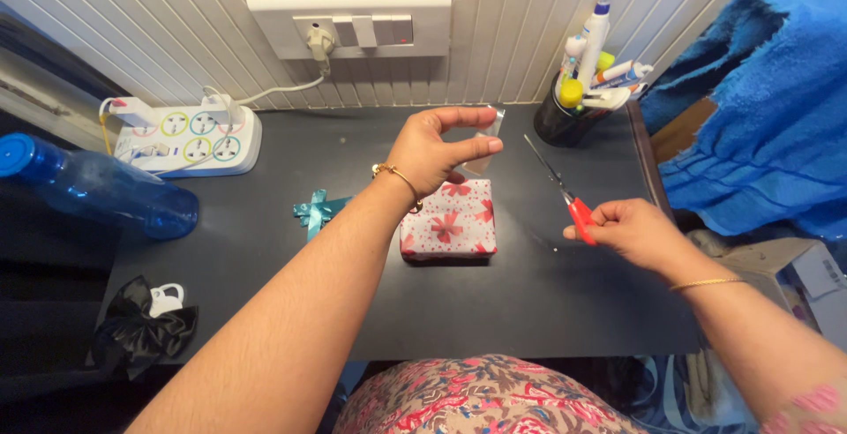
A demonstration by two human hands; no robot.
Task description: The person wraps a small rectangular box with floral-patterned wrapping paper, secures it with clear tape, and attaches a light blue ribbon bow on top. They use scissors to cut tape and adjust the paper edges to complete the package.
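Wrapped gift box (448, 220) mid-desk, left hand (437, 147) pinching clear tape (483, 147) above — right grip (622, 227) closed on scissors (565, 191), bare desk (529, 302) around.

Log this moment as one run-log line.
left hand: pinches clear tape strip | right hand: holds red-handled scissors | wrapped gift box: on desk

Single head-worn view, steeply down and close over the dark surface (265, 275), wall at twelve o'clock.

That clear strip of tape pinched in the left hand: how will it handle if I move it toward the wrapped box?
The tape strip hangs thin and clear from the left hand, so it is probably floppy and very light. It may curl or cling to the fingers. The wrapped box lies flat, so it is unlikely to roll.
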